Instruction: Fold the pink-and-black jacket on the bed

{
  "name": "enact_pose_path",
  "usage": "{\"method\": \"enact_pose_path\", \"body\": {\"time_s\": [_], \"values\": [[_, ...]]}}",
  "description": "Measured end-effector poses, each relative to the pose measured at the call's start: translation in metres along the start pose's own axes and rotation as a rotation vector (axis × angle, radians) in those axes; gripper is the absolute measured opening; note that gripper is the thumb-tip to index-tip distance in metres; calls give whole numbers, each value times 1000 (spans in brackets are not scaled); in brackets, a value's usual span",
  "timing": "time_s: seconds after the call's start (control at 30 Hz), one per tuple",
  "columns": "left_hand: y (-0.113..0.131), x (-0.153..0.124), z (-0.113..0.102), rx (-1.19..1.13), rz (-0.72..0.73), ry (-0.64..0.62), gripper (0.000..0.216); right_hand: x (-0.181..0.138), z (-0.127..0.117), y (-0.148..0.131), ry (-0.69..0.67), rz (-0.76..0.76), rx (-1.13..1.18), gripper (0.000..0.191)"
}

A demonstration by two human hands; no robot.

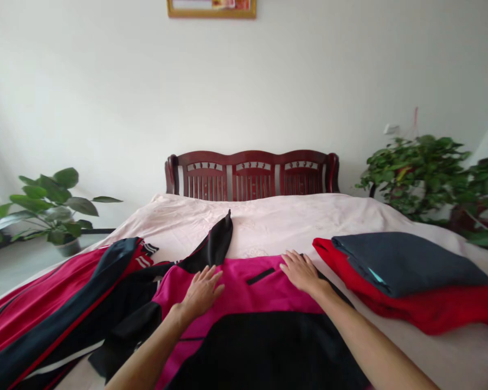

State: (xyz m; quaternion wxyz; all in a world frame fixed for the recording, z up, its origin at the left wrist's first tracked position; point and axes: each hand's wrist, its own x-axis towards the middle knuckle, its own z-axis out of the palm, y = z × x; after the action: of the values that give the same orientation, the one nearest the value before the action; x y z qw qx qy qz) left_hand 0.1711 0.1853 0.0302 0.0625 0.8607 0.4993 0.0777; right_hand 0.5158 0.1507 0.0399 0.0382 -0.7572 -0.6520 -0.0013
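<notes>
A magenta and black jacket (pixel 244 292) lies spread on the bed in front of me, one black sleeve (pixel 215 241) pointing toward the headboard and another bunched at the left. Flat on its magenta part, left of centre, rests my left hand (pixel 203 290), fingers stretched out. My right hand (pixel 301 271) lies open near the jacket's far right edge, beside a short black strip (pixel 261 276) on the cloth. Neither hand grips anything. The jacket's near end runs out of view at the bottom.
Red and navy striped garments (pixel 65 303) lie at the left. On the right, a folded dark grey garment (pixel 410 262) sits on a red one (pixel 439 314). Beyond the pink bed sheet (pixel 288 222) stands a wooden headboard (pixel 252 173). Potted plants (pixel 52 203) flank the bed.
</notes>
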Motion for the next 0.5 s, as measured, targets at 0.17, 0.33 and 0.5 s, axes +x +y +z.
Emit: {"method": "enact_pose_path", "body": {"time_s": [0.17,0.33,0.5], "values": [[-46,6,24,87,-113,-24,60,10,32,35,-88,101,25,64],[-70,12,18,149,-153,43,51,16,41,35,-75,136,25,62],[-80,36,1,177,-251,103,37,34,16,26,-36,88,-14,49]]}}
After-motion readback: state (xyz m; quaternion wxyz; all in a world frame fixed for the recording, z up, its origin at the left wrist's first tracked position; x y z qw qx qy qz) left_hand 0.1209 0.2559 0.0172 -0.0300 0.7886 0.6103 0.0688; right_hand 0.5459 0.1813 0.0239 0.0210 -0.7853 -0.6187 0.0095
